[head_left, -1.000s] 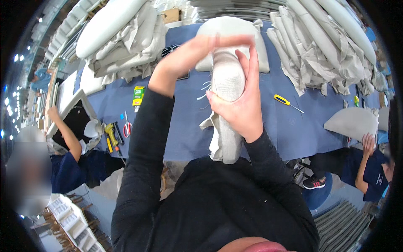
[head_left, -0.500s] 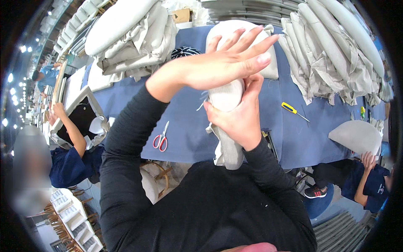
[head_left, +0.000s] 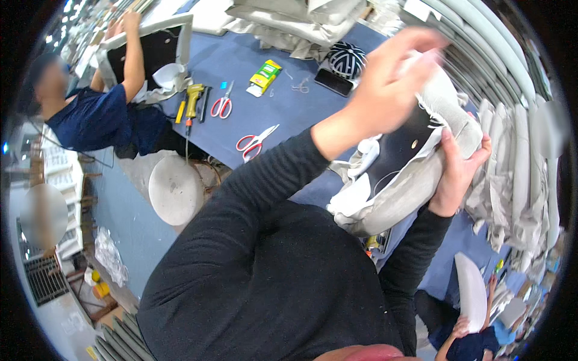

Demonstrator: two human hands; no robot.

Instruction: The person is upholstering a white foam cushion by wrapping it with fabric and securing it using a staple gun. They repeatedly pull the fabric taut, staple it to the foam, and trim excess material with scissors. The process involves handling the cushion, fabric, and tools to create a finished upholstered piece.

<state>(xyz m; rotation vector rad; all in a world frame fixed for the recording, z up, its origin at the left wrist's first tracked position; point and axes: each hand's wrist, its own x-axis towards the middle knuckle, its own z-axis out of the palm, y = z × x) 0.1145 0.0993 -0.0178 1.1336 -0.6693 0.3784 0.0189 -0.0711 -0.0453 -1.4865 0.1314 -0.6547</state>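
Note:
A light-grey upholstered cushion (head_left: 404, 203) is tilted up in front of me, its black underside turned to the left. Frayed, loose fabric hangs along its edges. My right hand (head_left: 459, 171) grips the cushion's right side, thumb on the near face and fingers round the edge. At the cushion's far end my left hand (head_left: 385, 87) is raised over the fabric. Its fingers are smeared by motion, so whether they pinch the cloth does not show.
On the blue table (head_left: 211, 135) lie red-handled scissors (head_left: 251, 143), a second pair (head_left: 223, 103), a yellow-green packet (head_left: 265, 77), a phone (head_left: 333, 82) and a yellow tool (head_left: 194, 101). Co-workers handle pieces at left and lower right. A round stool (head_left: 176, 189) stands below.
The view has swung round to the left. The cushion has tilted, baring its black underside. My left hand was spread open above it and is now blurred at its far end.

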